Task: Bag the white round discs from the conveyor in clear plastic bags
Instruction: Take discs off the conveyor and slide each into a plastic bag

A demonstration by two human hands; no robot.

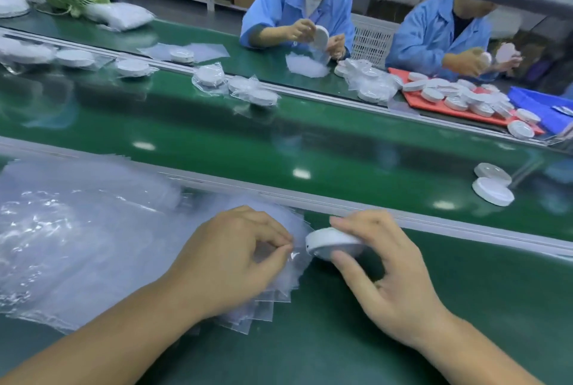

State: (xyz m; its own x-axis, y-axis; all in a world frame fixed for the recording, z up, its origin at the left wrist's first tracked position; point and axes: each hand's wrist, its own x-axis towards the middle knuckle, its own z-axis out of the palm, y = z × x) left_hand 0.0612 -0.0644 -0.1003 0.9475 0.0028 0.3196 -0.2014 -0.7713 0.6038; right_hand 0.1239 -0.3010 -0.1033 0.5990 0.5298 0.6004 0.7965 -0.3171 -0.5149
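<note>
Left hand (235, 257) nearest: thumb and forefinger pinch top clear bag (298, 263) at its mouth, on fanned bag stack (93, 245). Film thin, limp, probably clingy; lift a single layer at the edge. White disc (333, 243) just right of mouth, tilted, held by rim in right hand (390, 279), fingers over, thumb under. Looks rigid, light, smooth. Two loose discs (493, 190) far right on conveyor belt (279, 142).

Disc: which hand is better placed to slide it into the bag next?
Right. The right hand grips the disc just beside the bag edge that the left hand pinches.
</note>
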